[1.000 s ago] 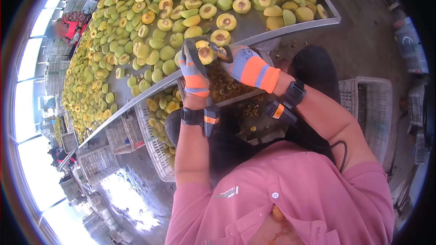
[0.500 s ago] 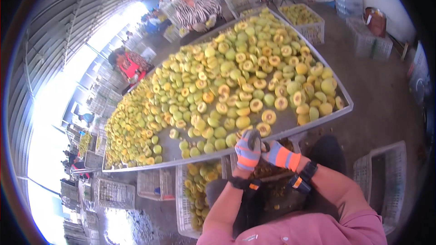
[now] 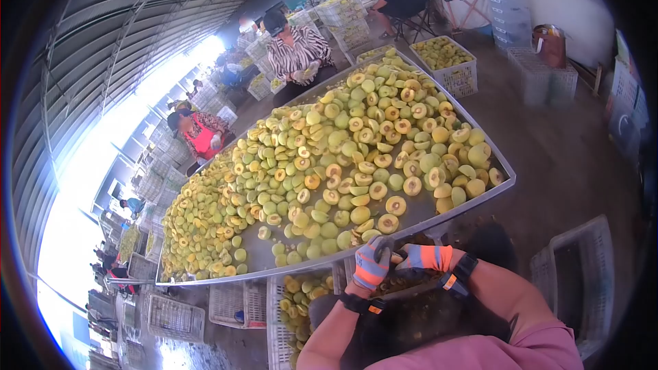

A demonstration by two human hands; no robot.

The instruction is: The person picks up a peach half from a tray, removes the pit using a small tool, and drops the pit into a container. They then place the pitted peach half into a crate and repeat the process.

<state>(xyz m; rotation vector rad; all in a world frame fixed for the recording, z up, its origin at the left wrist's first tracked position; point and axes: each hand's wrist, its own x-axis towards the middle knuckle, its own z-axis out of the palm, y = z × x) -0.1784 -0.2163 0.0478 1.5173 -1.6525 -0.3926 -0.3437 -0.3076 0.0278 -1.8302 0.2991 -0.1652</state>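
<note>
My left hand (image 3: 371, 264), in a grey and orange glove, is closed at the near edge of the table. My right hand (image 3: 423, 258), gloved the same way, is closed close beside it, fingertips meeting the left ones. Whatever sits between the fingers is too small and covered to make out. Just beyond them, a metal-rimmed table (image 3: 439, 218) carries a big heap of halved yellow-green stone fruit (image 3: 322, 164), many showing brown pits or hollows. A few fruit halves (image 3: 388, 223) lie cut face up near my hands.
Below the table edge, left of my legs, a crate of fruit (image 3: 299, 301) stands. An open crate (image 3: 582, 281) is at my right. Another fruit crate (image 3: 445, 65) is by the table's far corner. Two people (image 3: 298, 51) (image 3: 202, 136) sit along the far side.
My view has tilted upward, so the table and hands appear lower. Both hands stay closed together near the table edge.
</note>
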